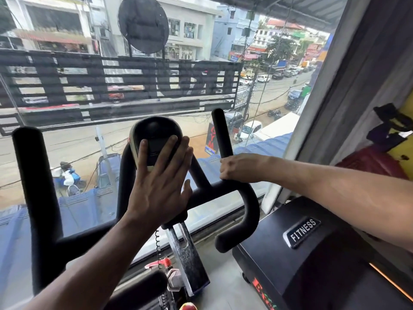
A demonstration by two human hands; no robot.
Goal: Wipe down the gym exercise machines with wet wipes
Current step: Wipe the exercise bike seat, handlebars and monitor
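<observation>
Left hand (pixel 159 175) flat on glossy console (pixel 154 139) (rounded, black).

"FITNESS" in white capitals showing on a dark badge (pixel 301 232) sitting on the black machine housing (pixel 312 265) at lower right, "GYM" in red letters running down a dark street sign (pixel 211 137) standing outside beyond the window, other lettering staying unreadable

Console (pixel 154 139) centre between handlebar uprights (pixel 220 133); treadmill hood (pixel 297 253) right; window (pixel 89 108) behind.
</observation>
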